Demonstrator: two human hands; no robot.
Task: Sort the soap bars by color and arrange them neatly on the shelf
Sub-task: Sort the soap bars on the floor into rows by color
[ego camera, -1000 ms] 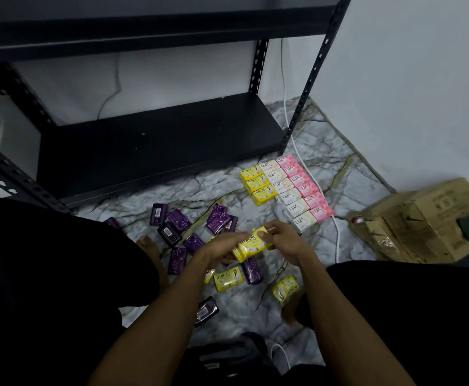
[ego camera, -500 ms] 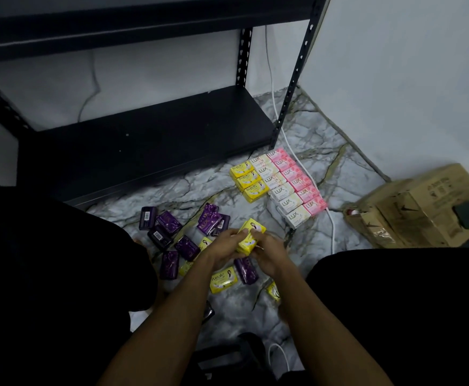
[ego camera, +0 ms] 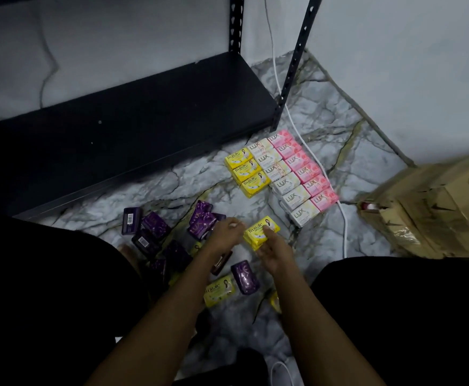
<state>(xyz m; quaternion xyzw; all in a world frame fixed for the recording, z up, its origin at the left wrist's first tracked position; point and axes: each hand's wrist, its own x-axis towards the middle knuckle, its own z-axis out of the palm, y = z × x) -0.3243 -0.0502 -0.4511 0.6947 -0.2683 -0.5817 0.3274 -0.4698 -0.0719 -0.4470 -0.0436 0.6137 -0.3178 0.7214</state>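
Left hand (ego camera: 225,235), fingers loosely curled, holds nothing among glossy purple Lux bars (ego camera: 201,220) on marbled floor (ego camera: 325,112). Right hand (ego camera: 272,250) grips stacked yellow Fruitale boxes (ego camera: 261,232); at one o'clock, rectangular yellow, white and pink rows (ego camera: 280,171).

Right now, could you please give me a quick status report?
Right hand grips yellow soap bars; left hand open beside them. Black metal shelf holds no soap. Purple soap bars lie loose, unsorted.
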